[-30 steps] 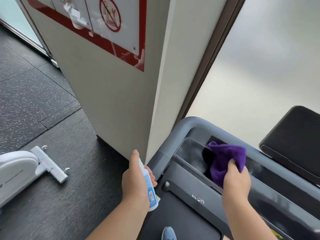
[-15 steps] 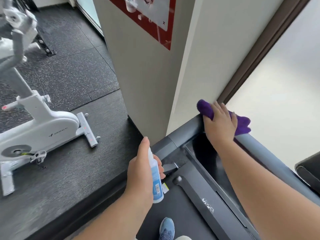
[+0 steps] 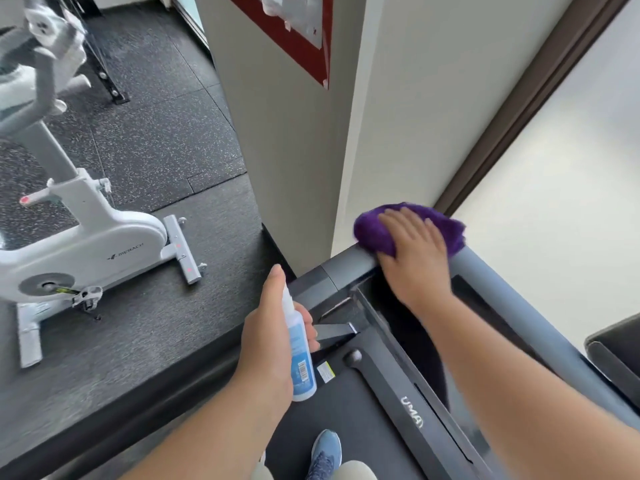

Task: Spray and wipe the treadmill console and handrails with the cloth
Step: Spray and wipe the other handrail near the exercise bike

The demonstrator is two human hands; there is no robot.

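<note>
My right hand (image 3: 415,258) lies flat on a purple cloth (image 3: 374,233), pressing it onto the grey handrail (image 3: 519,313) at the treadmill's front left corner. My left hand (image 3: 270,344) is wrapped around a small white spray bottle with a blue label (image 3: 300,355), held upright above the treadmill's left edge, thumb up near the nozzle. The black glossy console (image 3: 408,327) sits just below the rail, partly hidden by my right forearm.
A cream pillar (image 3: 311,150) with a red-framed sign stands close behind the rail. A white exercise bike (image 3: 86,244) is on the dark rubber floor at left. A frosted window (image 3: 554,202) fills the right. My blue shoe (image 3: 325,452) rests on the treadmill belt.
My right hand has carried the cloth from the console screen up onto the handrail corner and now slides it along the rail. The view has swung left, showing the bike.
</note>
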